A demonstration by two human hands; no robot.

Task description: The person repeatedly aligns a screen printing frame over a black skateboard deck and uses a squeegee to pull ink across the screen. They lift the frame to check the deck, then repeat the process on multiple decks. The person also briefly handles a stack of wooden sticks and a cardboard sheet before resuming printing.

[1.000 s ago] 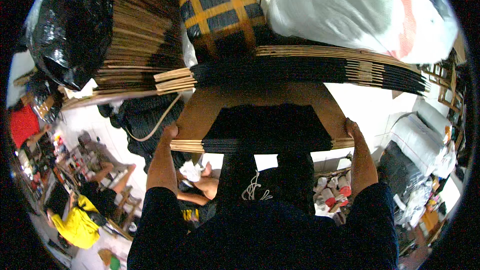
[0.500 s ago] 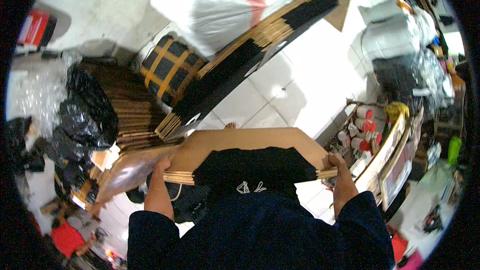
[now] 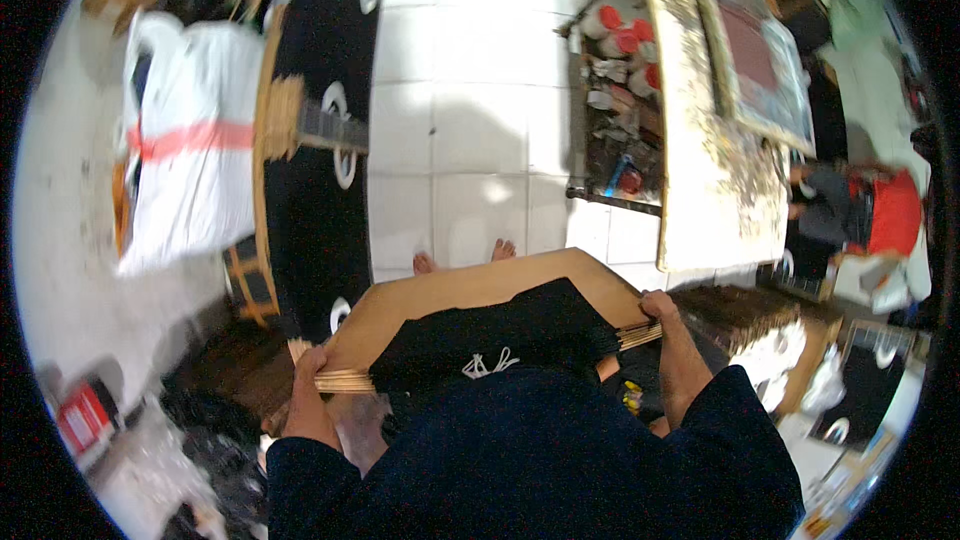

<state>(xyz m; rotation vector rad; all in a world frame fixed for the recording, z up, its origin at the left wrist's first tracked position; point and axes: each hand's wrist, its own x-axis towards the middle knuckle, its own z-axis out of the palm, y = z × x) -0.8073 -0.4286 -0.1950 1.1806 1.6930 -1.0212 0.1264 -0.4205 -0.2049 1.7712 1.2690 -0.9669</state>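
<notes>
White sack (image 3: 195, 165): beside the black panels (image 3: 320, 50), perhaps backing them.
Left hand (image 3: 310, 364): gripping the brown-and-black panel stack (image 3: 470, 287) by its left end.
Panel stack: before the torso, between 2 hands, probably for balance.
Right hand (image 3: 658, 307): clasping the opposite end, presumably sharing weight.

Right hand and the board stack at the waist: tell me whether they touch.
Touching: the head view shows the right hand gripping the board stack at its right end.
</notes>
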